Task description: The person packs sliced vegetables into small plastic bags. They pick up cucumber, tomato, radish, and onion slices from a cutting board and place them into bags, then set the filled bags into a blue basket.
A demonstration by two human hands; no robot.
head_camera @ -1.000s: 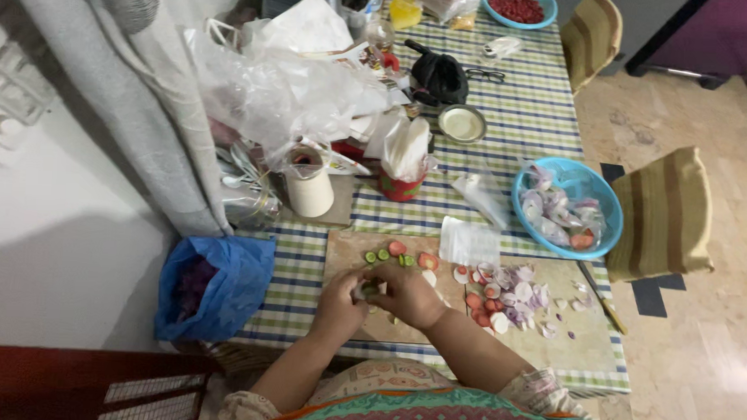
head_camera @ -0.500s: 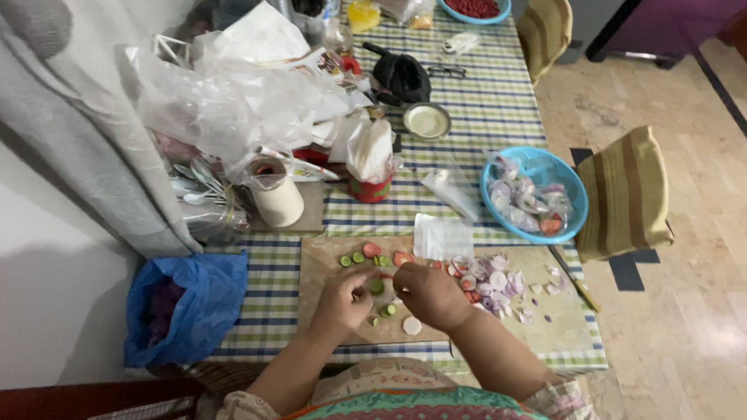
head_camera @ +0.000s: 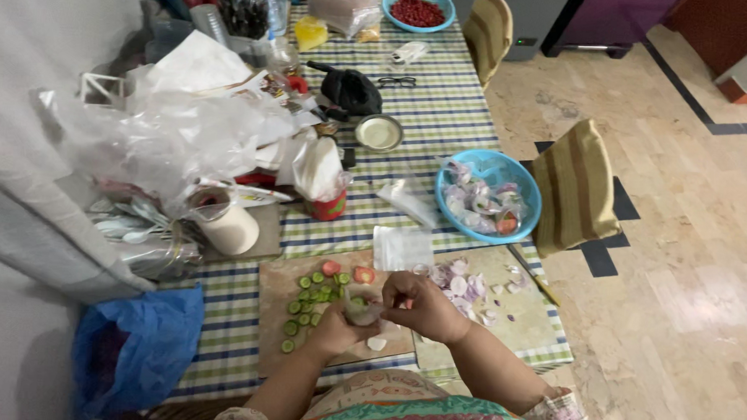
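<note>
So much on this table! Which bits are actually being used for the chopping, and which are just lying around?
In use: left hand and right hand holding a small green piece; cutting board; green slices; chopped purple onion.

Lying about: blue bowl, paper roll, glasses, blue bag, red-filled bowl.

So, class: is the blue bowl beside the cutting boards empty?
No: the blue bowl holds pale purple onion pieces and a bit of red, right of the cutting boards.
</note>
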